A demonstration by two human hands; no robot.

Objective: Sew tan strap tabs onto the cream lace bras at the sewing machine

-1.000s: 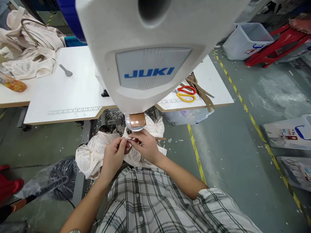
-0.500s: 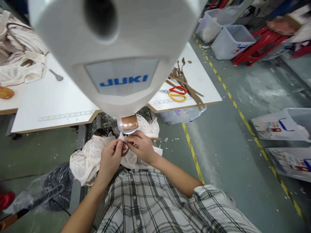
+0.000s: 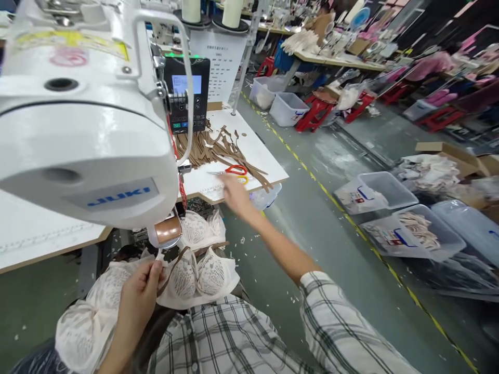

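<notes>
My left hand [image 3: 142,291] is closed in a pinch on the pale edge of a white lace bra [image 3: 181,278], just below the machine's needle area. A brown strap [image 3: 173,272] curves up from the bra beside my fingers. My right hand [image 3: 235,193] is stretched out to the table's front edge, close to the scissors [image 3: 237,170] with one red and one yellow handle loop. It partly covers the yellow loop; its fingers are smeared by motion, so whether it touches the scissors is unclear. More lace bras [image 3: 103,296] hang to the left, under my forearm.
The white JUKI sewing machine [image 3: 89,156] fills the upper left, with a control panel [image 3: 189,96] behind it. Brown strap pieces [image 3: 198,148] lie on the white table [image 3: 268,163]. Plastic bins [image 3: 374,192] and red stools [image 3: 315,111] stand on the floor to the right.
My right hand has left the bra and moved up and right to the scissors. My left hand still pinches the bra. The view has turned up and to the right.
</notes>
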